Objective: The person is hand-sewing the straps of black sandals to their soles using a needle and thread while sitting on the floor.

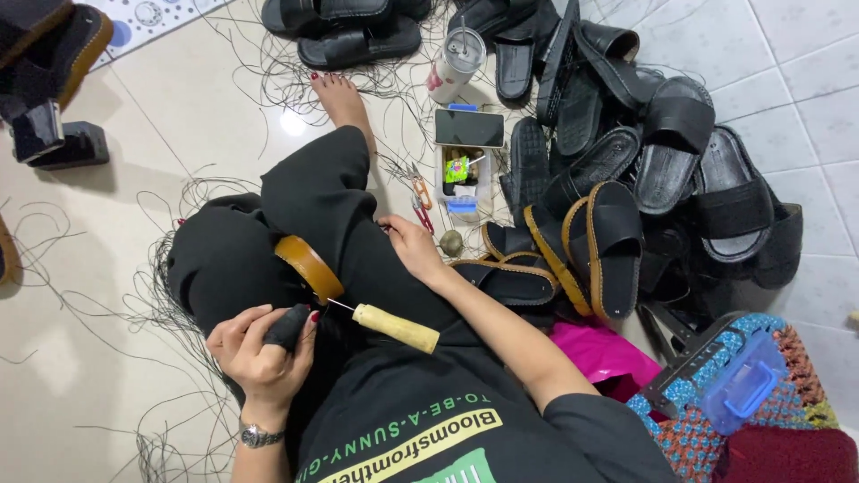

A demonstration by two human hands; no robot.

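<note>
A black sandal with a tan sole edge (309, 266) lies across my lap on my black trousers. My left hand (264, 349), with a wristwatch on the wrist, grips the sandal's black lower end, one finger in a black cover. An awl with a pale wooden handle (396, 327) lies on my lap, its metal tip pointing at the sandal right beside my left fingers. My right hand (413, 246) rests on my knee with fingers curled toward the floor, close to orange-handled scissors (420, 204). Whether it pinches a thread is unclear.
A heap of black sandals (626, 152), some tan-edged (591, 246), covers the floor to the right. A phone (470, 128) sits on a small clear box, a tumbler (456, 63) beyond it. Loose black threads (170, 295) are scattered around. A blue plastic box (743, 380) lies on a crocheted cushion.
</note>
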